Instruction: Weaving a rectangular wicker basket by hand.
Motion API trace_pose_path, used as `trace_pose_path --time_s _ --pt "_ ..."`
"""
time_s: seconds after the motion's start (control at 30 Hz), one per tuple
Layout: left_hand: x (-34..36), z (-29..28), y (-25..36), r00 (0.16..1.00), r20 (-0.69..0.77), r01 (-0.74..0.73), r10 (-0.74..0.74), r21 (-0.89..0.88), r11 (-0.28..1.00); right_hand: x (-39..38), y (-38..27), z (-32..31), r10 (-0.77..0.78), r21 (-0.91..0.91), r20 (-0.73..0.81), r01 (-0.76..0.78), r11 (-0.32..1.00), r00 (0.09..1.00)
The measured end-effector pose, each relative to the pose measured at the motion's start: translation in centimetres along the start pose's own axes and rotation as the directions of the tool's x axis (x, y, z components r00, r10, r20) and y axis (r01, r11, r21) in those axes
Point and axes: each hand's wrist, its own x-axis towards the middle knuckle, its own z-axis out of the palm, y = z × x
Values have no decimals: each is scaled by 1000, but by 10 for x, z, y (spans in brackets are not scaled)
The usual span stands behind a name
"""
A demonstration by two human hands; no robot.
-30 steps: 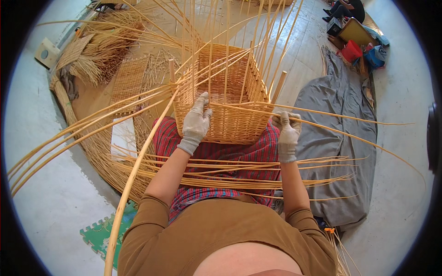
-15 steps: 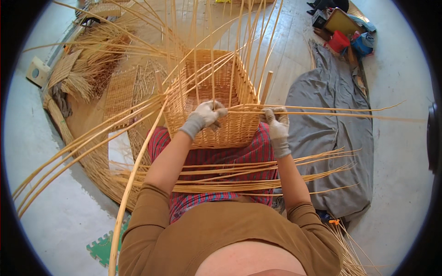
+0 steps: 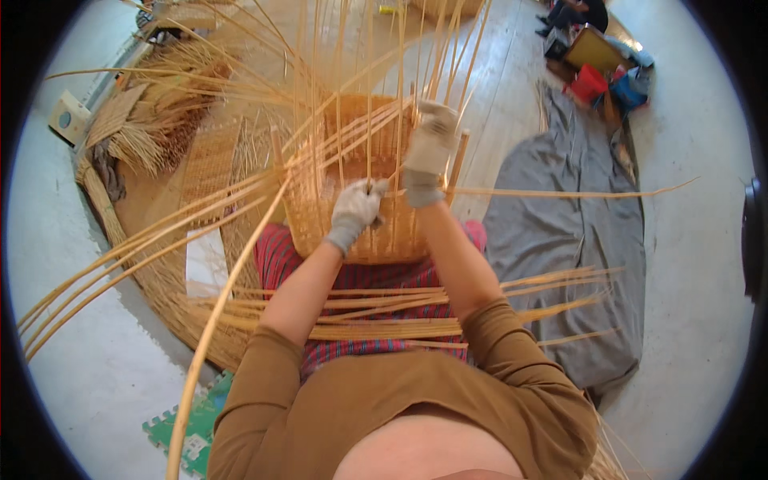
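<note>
An unfinished wicker basket (image 3: 352,240) sits on my lap, its upright stakes (image 3: 400,60) rising from the rim. In a pale work glove, my left hand (image 3: 358,210) is closed at the near rim, pinching a willow rod beside an upright stake. My right hand (image 3: 430,148), also gloved, is raised over the basket's right side among the stakes. Motion smears its fingers, so their hold is hidden. A thin willow rod (image 3: 560,192) runs out to the right from behind my right wrist. More long rods (image 3: 160,240) stick out from the basket's left corner.
Loose rods (image 3: 384,328) lie across my lap. A grey cloth (image 3: 568,264) covers the floor at right. Bundled straw (image 3: 176,104) is at far left, a green foam mat (image 3: 192,428) at lower left. Beyond a red bucket (image 3: 590,84), a person (image 3: 580,12) is partly in view.
My right hand has moved up and inward from the rod at the right to above the basket. One of two rods stretching right no longer shows there. My left hand has shifted slightly lower.
</note>
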Motion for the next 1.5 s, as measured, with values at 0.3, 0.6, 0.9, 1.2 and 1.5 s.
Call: trace_pose_path --time_s 0.3,0.6,0.9,1.2,1.5 --pt "18 9 13 873 -241 -277 424 471 837 -72 -20 -113 402 332 -60 -361 872 914" --pt "18 36 28 688 -379 -707 619 -153 691 -1 -47 -163 431 -60 -65 -435 899 900" --pt "28 101 9 976 14 -214 219 -161 963 91 16 -93 169 -649 588 336 683 791" --pt "17 100 17 981 56 -175 185 -157 972 97 32 -172 783 -904 97 384 -189 615" --pt "-87 -39 -66 932 -19 -355 362 -252 900 -53 -131 -164 547 -548 765 -102 830 341"
